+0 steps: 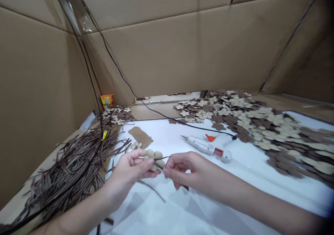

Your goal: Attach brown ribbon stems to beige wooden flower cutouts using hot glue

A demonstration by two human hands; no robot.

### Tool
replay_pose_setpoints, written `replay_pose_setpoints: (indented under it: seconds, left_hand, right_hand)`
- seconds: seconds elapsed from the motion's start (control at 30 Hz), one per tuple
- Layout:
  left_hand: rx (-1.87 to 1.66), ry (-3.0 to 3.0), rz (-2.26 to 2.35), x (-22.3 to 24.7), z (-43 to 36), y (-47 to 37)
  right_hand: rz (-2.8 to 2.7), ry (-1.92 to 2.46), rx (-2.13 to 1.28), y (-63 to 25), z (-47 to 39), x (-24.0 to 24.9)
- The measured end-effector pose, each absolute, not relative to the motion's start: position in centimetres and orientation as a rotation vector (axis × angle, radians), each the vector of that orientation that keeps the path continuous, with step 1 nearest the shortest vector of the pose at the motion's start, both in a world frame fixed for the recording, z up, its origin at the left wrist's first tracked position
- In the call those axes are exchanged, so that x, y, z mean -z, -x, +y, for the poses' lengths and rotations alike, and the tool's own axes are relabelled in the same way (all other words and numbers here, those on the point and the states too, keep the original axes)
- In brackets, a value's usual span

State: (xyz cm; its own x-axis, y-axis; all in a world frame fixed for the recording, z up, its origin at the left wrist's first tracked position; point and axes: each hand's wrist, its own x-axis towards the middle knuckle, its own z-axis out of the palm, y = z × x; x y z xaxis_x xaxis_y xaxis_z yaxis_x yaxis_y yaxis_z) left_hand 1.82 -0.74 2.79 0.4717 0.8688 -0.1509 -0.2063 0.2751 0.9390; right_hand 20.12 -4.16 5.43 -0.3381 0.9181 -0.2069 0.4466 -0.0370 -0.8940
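My left hand (pixel 137 165) is closed on a beige flower-shaped piece (pixel 154 154) above the white work surface, its thumb pressed on the petals. Over the flower runs a thin dark brown strip (pixel 159 165). The fingertips of my right hand (pixel 180 169) pinch this strip at the flower's right side, and part of it shows below the hand. Just behind my left hand lie a small beige flower (pixel 136 145) and a torn piece of brown cardboard (pixel 141 136). A white glue gun (pixel 206 147) with a pointed metal nozzle rests beyond my right hand.
Brown strips (pixel 75 169) are heaped on the left. Beige and brown flower cutouts (pixel 250 120) spread in a large pile at the right and back. A black cable (pixel 120 71) hangs down to the glue gun. Cardboard walls (pixel 167 54) enclose the surface; an orange box (pixel 106 100) stands at back left.
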Motion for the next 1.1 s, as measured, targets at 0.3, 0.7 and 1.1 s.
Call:
replay_pose_setpoints:
  seconds: [0.3,0.7,1.1]
  left_hand:
    - [-0.818,-0.964,0.811,-2.3,-0.9,-1.8]
    - [-0.797,-0.956,0.895,-2.1,-1.3,-2.0]
    - [-0.833,-0.934,0.932,-1.6,-0.9,-2.2]
  right_hand:
    - [-1.727,1.460,-1.189,-20.2,-4.1,-6.1]
    - [-1.787,1.454,-1.086,-20.0,-3.8,-5.3]
    - [-1.875,1.462,-0.945,-20.6,-3.4,-5.4]
